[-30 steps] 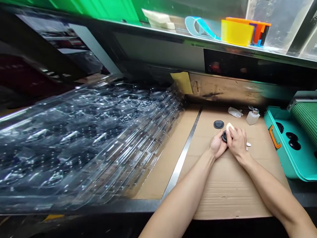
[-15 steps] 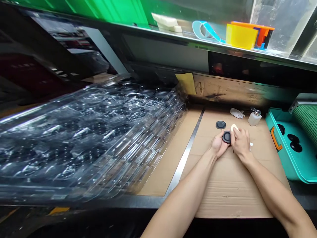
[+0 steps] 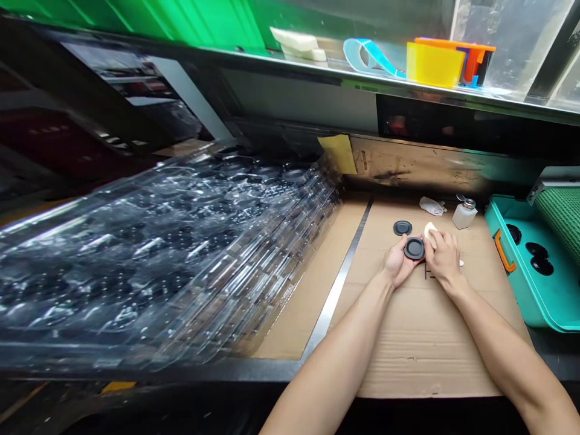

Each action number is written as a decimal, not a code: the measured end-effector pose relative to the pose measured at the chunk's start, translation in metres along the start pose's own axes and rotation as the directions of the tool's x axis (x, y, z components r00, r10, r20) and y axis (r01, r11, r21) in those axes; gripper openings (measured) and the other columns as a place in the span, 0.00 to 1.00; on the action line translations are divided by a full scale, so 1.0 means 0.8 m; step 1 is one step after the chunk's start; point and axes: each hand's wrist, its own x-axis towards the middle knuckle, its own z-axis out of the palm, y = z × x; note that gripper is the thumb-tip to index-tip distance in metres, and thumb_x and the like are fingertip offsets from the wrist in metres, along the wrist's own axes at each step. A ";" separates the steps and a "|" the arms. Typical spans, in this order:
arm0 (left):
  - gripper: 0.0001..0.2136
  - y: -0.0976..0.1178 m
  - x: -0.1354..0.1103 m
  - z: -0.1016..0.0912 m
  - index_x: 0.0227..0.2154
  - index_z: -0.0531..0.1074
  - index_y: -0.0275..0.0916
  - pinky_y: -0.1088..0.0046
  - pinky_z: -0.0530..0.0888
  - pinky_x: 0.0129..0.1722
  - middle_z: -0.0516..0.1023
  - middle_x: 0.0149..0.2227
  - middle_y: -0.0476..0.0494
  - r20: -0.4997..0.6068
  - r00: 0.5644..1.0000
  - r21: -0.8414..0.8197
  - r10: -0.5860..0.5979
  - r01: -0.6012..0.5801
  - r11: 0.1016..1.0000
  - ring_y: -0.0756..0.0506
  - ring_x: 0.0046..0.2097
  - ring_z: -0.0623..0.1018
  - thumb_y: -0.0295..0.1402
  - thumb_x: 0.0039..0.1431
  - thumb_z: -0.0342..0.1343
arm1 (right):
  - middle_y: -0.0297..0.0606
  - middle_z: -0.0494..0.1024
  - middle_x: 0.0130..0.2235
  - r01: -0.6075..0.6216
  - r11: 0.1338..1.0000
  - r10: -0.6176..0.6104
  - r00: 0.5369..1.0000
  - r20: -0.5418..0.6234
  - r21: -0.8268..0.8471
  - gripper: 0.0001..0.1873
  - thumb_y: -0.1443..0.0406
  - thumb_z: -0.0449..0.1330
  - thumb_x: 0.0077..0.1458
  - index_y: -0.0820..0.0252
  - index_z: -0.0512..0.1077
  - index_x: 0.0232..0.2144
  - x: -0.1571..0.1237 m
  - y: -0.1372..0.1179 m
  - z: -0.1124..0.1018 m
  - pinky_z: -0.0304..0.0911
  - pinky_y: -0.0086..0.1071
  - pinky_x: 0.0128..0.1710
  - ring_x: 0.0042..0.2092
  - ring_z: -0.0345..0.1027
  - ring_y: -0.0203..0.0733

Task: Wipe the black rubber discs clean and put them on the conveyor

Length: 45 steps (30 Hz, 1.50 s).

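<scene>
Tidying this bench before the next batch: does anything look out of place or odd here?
The stack of clear plastic trays looks askew: it is fanned out and slanted rather than squared up, sprawling toward the cardboard sheet.

Stacked clear plastic blister trays point(image 3: 149, 260) lie along the bench point(image 3: 254, 370) at nine o'clock, and a steel strip point(image 3: 338, 284) runs between them and a flattened cardboard sheet point(image 3: 421, 344). At two o'clock a bottle with a metal pump top point(image 3: 464, 216) stands beside a crumpled white wipe point(image 3: 432, 206), and at three o'clock a teal tray point(image 3: 521, 290) with an orange handle point(image 3: 501, 251) holds black discs point(image 3: 539, 257). On the glass shelf point(image 3: 362, 78) at twelve o'clock sit white foam blocks point(image 3: 299, 45), a blue loop of tape point(image 3: 369, 57), a yellow cup point(image 3: 434, 64) and an orange holder point(image 3: 473, 60).
</scene>
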 end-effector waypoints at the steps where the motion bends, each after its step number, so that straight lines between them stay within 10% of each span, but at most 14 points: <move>1: 0.19 0.002 0.000 0.000 0.44 0.76 0.32 0.56 0.75 0.55 0.81 0.48 0.33 0.001 1.000 0.004 0.004 -0.004 1.000 0.41 0.49 0.81 0.40 0.74 0.43 | 0.53 0.71 0.52 -0.011 0.998 0.014 0.999 -0.038 0.062 0.20 0.60 0.54 0.67 0.61 0.72 0.56 0.002 0.004 -0.003 0.65 0.44 0.53 0.53 0.65 0.52; 6: 0.16 0.006 -0.002 0.000 0.53 0.73 0.37 0.60 0.74 0.56 0.81 0.48 0.38 -0.019 0.996 0.017 0.083 -0.083 0.996 0.43 0.48 0.81 0.41 0.72 0.48 | 0.53 0.71 0.54 0.051 0.960 -0.066 0.997 0.043 0.277 0.28 0.59 0.61 0.60 0.63 0.66 0.60 -0.004 0.000 -0.013 0.66 0.42 0.55 0.56 0.68 0.51; 11: 0.19 0.003 -0.007 0.003 0.58 0.70 0.38 0.56 0.72 0.59 0.79 0.53 0.33 -0.025 0.994 0.073 0.103 -0.101 0.992 0.40 0.52 0.81 0.43 0.71 0.51 | 0.41 0.80 0.46 -0.122 0.949 0.014 0.937 0.350 0.289 0.24 0.57 0.66 0.54 0.55 0.73 0.53 -0.004 -0.006 -0.026 0.68 0.39 0.47 0.46 0.74 0.48; 22: 0.16 -0.011 -0.006 0.002 0.48 0.76 0.33 0.53 0.70 0.62 0.81 0.50 0.30 0.043 0.994 0.128 0.100 -0.105 0.986 0.38 0.53 0.81 0.38 0.72 0.49 | 0.37 0.81 0.34 -0.415 0.722 0.141 0.871 0.470 0.553 0.20 0.51 0.61 0.56 0.60 0.79 0.41 0.005 0.003 -0.011 0.66 0.30 0.34 0.34 0.73 0.40; 26: 0.16 -0.012 -0.005 -0.003 0.48 0.77 0.33 0.52 0.72 0.59 0.81 0.49 0.29 0.058 0.995 0.150 0.081 -0.089 0.985 0.37 0.51 0.81 0.40 0.70 0.52 | 0.36 0.81 0.32 -0.412 0.812 0.122 0.813 0.569 0.415 0.16 0.55 0.63 0.54 0.59 0.81 0.38 0.010 0.017 -0.024 0.65 0.30 0.32 0.32 0.73 0.40; 32: 0.15 -0.016 0.001 -0.005 0.46 0.77 0.34 0.57 0.77 0.53 0.82 0.43 0.36 0.010 0.996 0.130 0.090 -0.091 0.987 0.42 0.45 0.82 0.39 0.72 0.50 | 0.39 0.84 0.44 -0.176 0.961 0.123 0.962 0.242 0.212 0.15 0.60 0.56 0.63 0.54 0.78 0.47 0.009 -0.002 -0.029 0.68 0.34 0.44 0.42 0.78 0.45; 35: 0.15 -0.016 0.001 -0.007 0.44 0.77 0.33 0.60 0.77 0.54 0.82 0.42 0.36 -0.010 0.998 0.091 0.061 -0.060 0.994 0.42 0.45 0.82 0.38 0.73 0.48 | 0.35 0.84 0.45 -0.070 0.968 -0.013 0.944 0.330 0.239 0.13 0.59 0.57 0.64 0.51 0.76 0.48 0.009 -0.012 -0.025 0.68 0.32 0.43 0.42 0.78 0.43; 40: 0.19 -0.017 0.002 -0.006 0.44 0.77 0.32 0.55 0.77 0.54 0.83 0.41 0.35 -0.024 1.000 0.115 0.010 -0.008 0.993 0.41 0.46 0.82 0.39 0.74 0.44 | 0.43 0.82 0.49 -0.155 0.981 0.178 0.959 0.219 -0.118 0.18 0.57 0.51 0.70 0.55 0.72 0.55 0.008 -0.016 -0.022 0.65 0.33 0.39 0.43 0.77 0.47; 45: 0.18 -0.017 0.001 -0.005 0.42 0.78 0.33 0.60 0.75 0.58 0.83 0.44 0.34 0.006 1.000 0.050 0.025 -0.025 0.998 0.41 0.51 0.81 0.39 0.73 0.46 | 0.47 0.82 0.45 -0.033 0.970 0.103 0.953 0.284 -0.241 0.22 0.53 0.48 0.71 0.55 0.70 0.58 0.003 -0.031 -0.009 0.62 0.32 0.35 0.37 0.77 0.46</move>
